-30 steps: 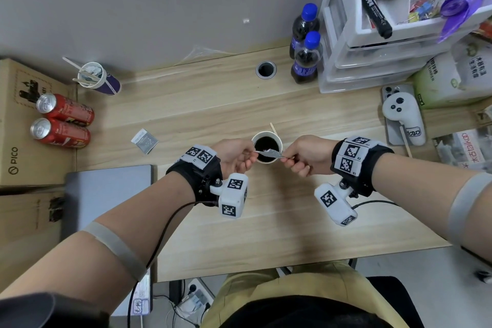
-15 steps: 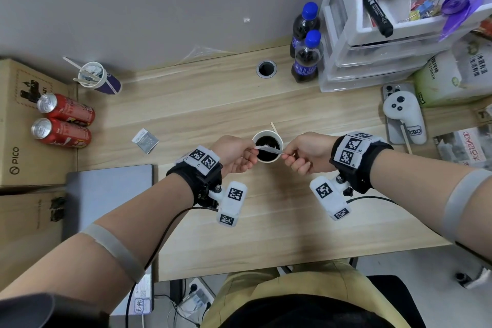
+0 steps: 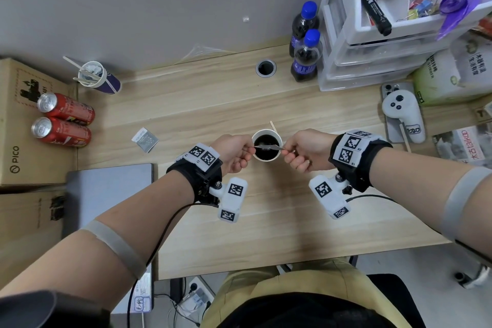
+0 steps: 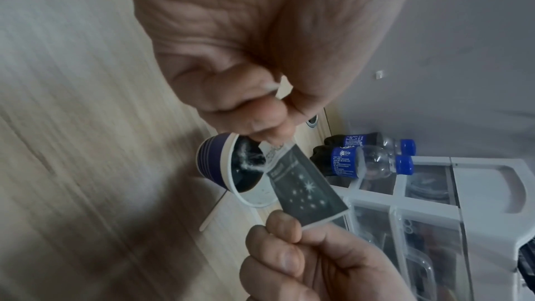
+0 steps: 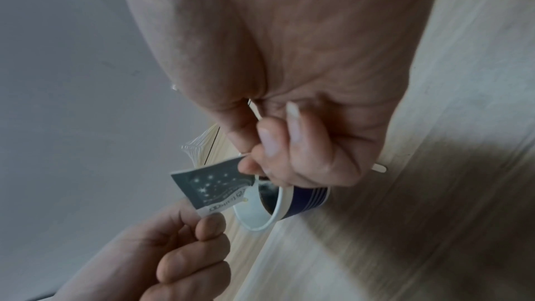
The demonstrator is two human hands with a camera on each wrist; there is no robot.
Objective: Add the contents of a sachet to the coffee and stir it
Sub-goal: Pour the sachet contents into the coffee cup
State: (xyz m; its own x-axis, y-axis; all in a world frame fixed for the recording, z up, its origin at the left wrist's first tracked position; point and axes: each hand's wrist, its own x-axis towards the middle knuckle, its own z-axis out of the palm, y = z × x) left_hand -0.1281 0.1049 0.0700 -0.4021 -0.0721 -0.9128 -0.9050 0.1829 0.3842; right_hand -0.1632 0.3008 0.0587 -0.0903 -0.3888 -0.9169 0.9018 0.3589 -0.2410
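A purple-striped paper cup [image 3: 266, 131] [image 4: 214, 159] [image 5: 304, 200] of black coffee stands mid-desk. Just above its mouth hangs a small grey sachet [image 3: 267, 147] [image 4: 306, 187] [image 5: 214, 184] printed with stars, stretched between both hands. My left hand [image 3: 249, 150] [image 4: 269, 127] pinches its left end and my right hand [image 3: 286, 152] [image 5: 249, 164] pinches its right end. In the left wrist view, white powder shows at the sachet's left end over the coffee. A wooden stir stick [image 3: 273, 125] [image 4: 212, 214] lies on the desk just behind the cup.
A second sachet [image 3: 145, 139] lies left of the cup. A closed laptop [image 3: 109, 194] sits front left, with two red cans [image 3: 64, 120] and a cup of used sticks [image 3: 98, 80] further left. Two cola bottles [image 3: 306, 56], white drawers [image 3: 372, 56] and a controller [image 3: 402, 112] stand right.
Almost nothing: both hands keep pinching the sachet over the cup, having shifted only slightly.
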